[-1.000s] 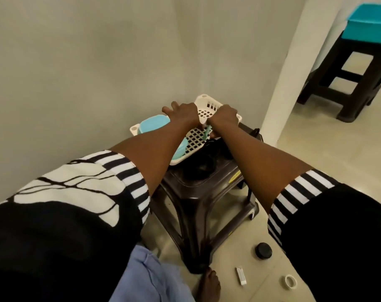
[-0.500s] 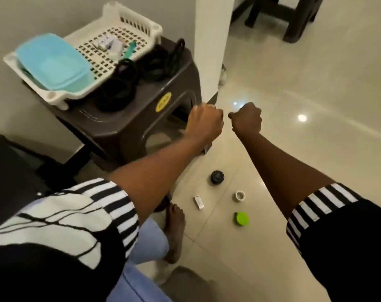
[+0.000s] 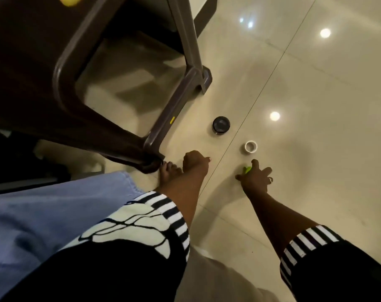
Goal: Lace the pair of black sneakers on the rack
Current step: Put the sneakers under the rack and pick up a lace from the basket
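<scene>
Right hand (image 3: 256,178) is low over the floor (image 3: 316,149), fingers spread, its grip closing on the small green lid (image 3: 247,169); only a sliver of green shows at the fingertips, so whether it is lifted or only touched cannot be told. Left hand (image 3: 194,162) is just beside a bare foot (image 3: 170,171), fingers curled; whether that grip holds anything cannot be told. Beyond the hands, a white ring (image 3: 250,146) and a black round cap (image 3: 221,125) lie on the tiles, apart from each other, near the dark plastic stool (image 3: 120,88). The black sneakers and the rack are not in view; no lace is visible. Judged step: gathering small items from the floor ahead of the lacing proper. To do it well, the right thumb and forefinger should pinch the lid by its rim and lift it clear of the glossy tile instead of sliding it. Against the earlier frame: both hands were then raised with fists closed beside the stool, and the green lid lay untouched on the floor; now the view has tipped downward, the tray on the stool is out of sight, and both hands are at floor level.
</scene>
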